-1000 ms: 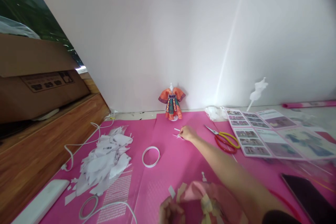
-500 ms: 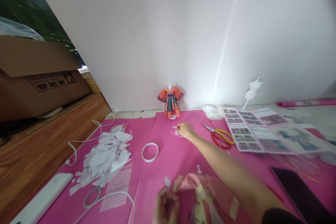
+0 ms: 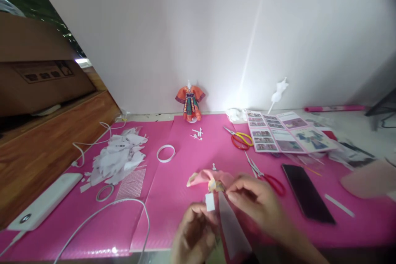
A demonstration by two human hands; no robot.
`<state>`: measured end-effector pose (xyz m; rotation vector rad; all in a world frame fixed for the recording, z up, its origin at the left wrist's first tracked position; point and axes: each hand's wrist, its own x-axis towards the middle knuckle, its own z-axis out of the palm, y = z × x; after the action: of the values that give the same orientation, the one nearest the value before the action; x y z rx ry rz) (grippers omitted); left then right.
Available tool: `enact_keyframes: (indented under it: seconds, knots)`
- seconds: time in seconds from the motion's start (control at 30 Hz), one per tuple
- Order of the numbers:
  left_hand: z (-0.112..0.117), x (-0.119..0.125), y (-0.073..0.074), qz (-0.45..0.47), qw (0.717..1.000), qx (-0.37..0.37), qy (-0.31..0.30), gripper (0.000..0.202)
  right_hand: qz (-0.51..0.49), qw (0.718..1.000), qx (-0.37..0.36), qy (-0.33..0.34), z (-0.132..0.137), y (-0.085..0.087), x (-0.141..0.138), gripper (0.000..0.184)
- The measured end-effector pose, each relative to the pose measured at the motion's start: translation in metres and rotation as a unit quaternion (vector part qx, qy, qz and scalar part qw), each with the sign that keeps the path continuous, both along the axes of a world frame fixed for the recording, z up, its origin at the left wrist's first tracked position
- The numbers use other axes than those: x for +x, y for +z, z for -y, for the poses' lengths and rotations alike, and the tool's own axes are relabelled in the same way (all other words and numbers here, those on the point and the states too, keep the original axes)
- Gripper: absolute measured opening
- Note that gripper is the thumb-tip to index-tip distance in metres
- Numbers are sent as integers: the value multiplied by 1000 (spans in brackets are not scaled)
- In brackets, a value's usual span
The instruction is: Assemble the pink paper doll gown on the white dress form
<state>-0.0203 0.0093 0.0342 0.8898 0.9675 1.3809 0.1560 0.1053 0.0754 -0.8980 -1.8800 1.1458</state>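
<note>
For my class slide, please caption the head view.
White tab at the left hand, right hand at a pink garment, dressed figurine behind.

Left of the tape ring [image 3: 165,160], a paper pile [image 3: 119,157] is lying. A doll [image 3: 190,103] is standing behind it, a bit right. Cloth [image 3: 206,176] is being held in front of it, to the right. Scissors [image 3: 238,135] are lying right of it, with a leaflet [image 3: 278,132] and a phone [image 3: 306,193] resting farther right.

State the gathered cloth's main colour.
The gathered cloth is mainly pink, shown best in the head view.
</note>
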Motion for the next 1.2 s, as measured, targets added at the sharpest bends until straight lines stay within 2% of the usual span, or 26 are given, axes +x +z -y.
enact_keyframes:
  seconds: [0.1, 0.3, 0.53, 0.7, 0.87, 1.0, 1.1, 1.2]
  knots:
    - [11, 12, -6, -51, 997, 18, -56, 33, -25, 999, -11, -39, 25, -13, 13, 14]
    - [27, 30, -21, -130, 990, 39, -27, 35, -25, 997, -39, -66, 48, -20, 26, 9]
    - [30, 35, -25, -140, 990, -1, -28, 38, -14, 995, -46, -84, 49, -20, 35, 6]
    - [24, 29, -25, -151, 987, 1, -63, 29, -23, 993, -70, -95, 44, -25, 36, 6]
    - [17, 34, -25, -167, 986, 2, -30, 25, 31, 997, -6, -71, 41, -28, 34, 10]
    - [8, 36, -17, -167, 986, 5, 9, 19, 59, 993, 73, -65, 38, -23, 30, 11]
    - [-1, 30, -11, -197, 980, 21, 13, 10, 57, 988, 134, -57, 34, -21, 25, 13]
    - [-8, 23, -9, -232, 972, 19, 10, 16, 51, 985, 157, -53, 29, -23, 21, 14]
